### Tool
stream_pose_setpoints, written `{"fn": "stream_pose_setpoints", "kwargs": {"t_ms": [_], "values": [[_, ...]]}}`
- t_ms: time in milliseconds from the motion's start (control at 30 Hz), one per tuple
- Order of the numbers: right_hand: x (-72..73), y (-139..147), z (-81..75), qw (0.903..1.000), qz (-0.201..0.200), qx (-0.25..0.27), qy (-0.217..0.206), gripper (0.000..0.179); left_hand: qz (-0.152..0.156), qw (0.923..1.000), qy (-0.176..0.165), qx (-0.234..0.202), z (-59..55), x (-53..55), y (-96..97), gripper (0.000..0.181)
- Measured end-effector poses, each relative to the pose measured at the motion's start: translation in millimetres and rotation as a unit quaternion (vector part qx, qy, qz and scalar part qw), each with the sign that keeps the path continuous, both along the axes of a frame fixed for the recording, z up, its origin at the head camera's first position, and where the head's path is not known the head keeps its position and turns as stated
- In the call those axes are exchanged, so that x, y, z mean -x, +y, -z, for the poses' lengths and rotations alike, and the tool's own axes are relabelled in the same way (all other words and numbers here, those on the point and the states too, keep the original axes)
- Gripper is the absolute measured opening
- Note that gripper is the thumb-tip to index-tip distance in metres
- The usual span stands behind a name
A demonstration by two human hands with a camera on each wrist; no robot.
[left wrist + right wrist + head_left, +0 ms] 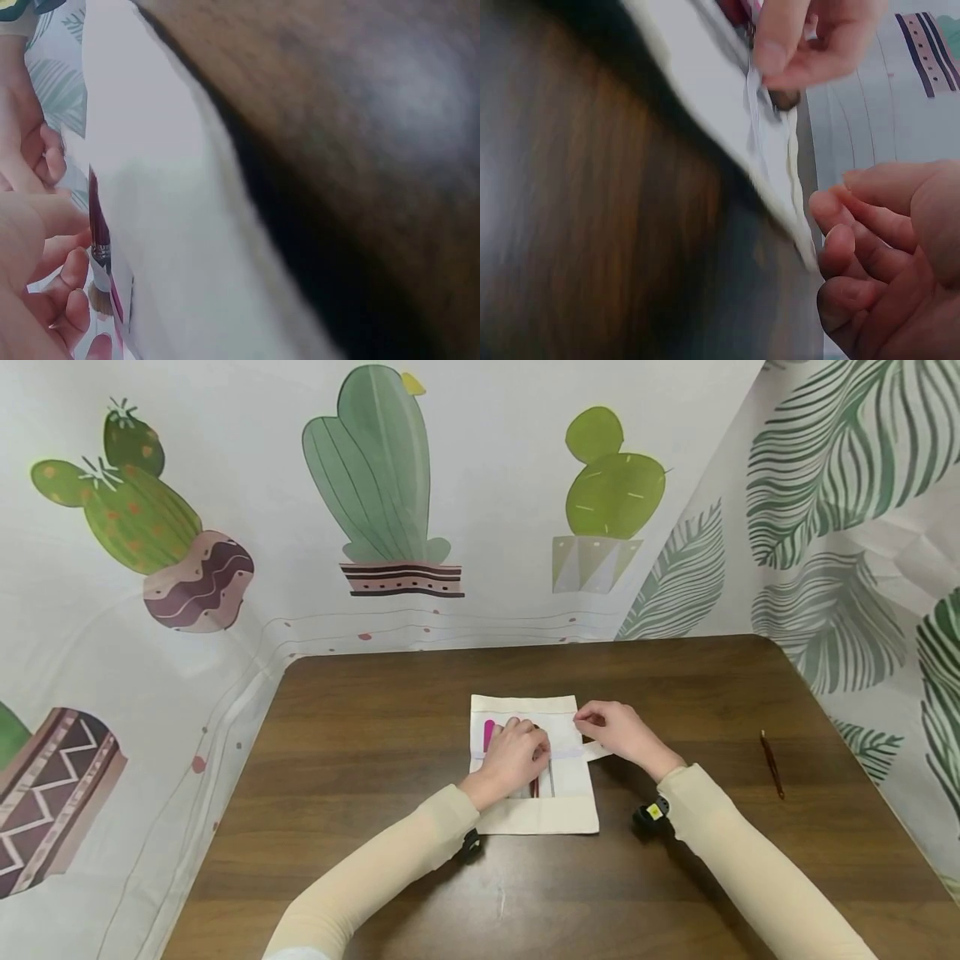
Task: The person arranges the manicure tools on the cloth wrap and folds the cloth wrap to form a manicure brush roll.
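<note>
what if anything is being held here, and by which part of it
The left hand seems to pinch the pale band partway along, over the cloth pouch; the right hand, loosely curled, visibly holds nothing.

This is like an indoor corner made for table work; if it belongs to a home or a studio, I cannot tell. In the head view, a brown table [360, 877] fills six o'clock. Wrinkled white cloth [510, 410] surrounds it, printed with potted cacti [386, 477] from eight round to one o'clock, and leaves [825, 460] towards two and three.
</note>
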State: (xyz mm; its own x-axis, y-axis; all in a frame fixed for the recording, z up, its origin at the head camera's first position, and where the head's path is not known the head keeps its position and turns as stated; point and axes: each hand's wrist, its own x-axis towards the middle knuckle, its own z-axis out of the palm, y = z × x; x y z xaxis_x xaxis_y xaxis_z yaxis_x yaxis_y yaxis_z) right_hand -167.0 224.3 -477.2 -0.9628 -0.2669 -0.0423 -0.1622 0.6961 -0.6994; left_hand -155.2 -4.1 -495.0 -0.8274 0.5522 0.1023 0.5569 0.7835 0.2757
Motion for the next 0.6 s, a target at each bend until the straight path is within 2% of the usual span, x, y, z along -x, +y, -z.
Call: {"fn": "stream_pose_setpoints", "kwargs": {"t_ms": [200, 600], "values": [[-8.4, 31.0, -2.2, 0.9997, 0.012, -0.017, 0.016, 0.02, 0.004, 0.9999, 0.007, 0.006, 0.9, -0.8, 1.7, 0.009], [-31.0, 95.4, -7.6, 0.9978, 0.054, -0.038, 0.007, 0.025, 0.01, 0.9999, -0.003, 0.011, -1.8, -2.4, 6.1, 0.01]]}}
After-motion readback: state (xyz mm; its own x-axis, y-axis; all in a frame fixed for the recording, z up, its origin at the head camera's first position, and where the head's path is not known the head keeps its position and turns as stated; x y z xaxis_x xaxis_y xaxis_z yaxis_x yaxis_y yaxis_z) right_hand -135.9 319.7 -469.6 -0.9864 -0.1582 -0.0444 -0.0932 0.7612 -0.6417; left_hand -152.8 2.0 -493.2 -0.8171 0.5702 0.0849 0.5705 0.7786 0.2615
